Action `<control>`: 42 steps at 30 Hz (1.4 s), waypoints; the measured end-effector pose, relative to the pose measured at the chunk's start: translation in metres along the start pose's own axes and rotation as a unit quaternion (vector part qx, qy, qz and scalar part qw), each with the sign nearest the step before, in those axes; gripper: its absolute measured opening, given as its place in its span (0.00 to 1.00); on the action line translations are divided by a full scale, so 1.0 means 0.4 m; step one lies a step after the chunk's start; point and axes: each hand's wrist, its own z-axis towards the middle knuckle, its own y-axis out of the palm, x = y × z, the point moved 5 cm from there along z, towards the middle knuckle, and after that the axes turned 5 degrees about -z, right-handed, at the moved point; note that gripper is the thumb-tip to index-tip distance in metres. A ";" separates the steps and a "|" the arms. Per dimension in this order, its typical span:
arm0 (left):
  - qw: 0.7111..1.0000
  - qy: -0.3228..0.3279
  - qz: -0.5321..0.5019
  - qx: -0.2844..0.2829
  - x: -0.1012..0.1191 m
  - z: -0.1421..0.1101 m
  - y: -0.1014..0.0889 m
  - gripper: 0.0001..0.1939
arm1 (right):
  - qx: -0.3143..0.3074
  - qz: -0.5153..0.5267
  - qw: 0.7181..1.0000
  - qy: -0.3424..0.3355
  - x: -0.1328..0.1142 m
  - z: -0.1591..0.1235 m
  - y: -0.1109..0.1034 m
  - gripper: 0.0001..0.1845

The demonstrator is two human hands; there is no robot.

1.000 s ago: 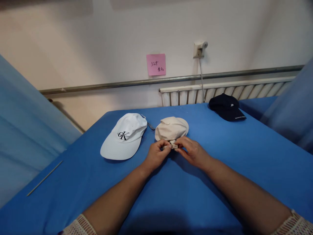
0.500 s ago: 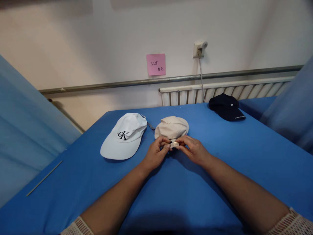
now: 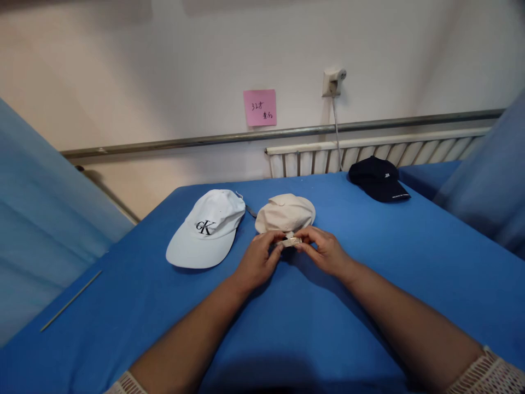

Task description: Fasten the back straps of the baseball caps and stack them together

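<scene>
A beige cap lies on the blue-covered table with its strap end toward me. My left hand pinches the left part of the cap's back strap, thumb toward me. On the other side, my right hand grips the strap's right part between thumb and fingers. Something shiny, like a metal buckle, shows on the strap between the two hands, but its details are too small to make out. To the left rests a white cap with black letters on its front, its dark strap end near the beige cap.
A dark navy cap sits at the back right of the blue table. Near the left edge lies a thin stick. Behind are a radiator, a metal rail and a plugged-in cord. Blue curtains hang at both sides.
My left fingers have shifted slightly on the strap, and the strap piece is turned a little. The beige cap's left side bulges out a bit more. The whole view has drifted slightly.
</scene>
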 end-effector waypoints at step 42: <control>0.998 0.014 0.062 0.024 0.012 0.005 -0.014 0.06 | -0.029 0.134 0.981 0.137 0.051 -0.010 0.027 0.10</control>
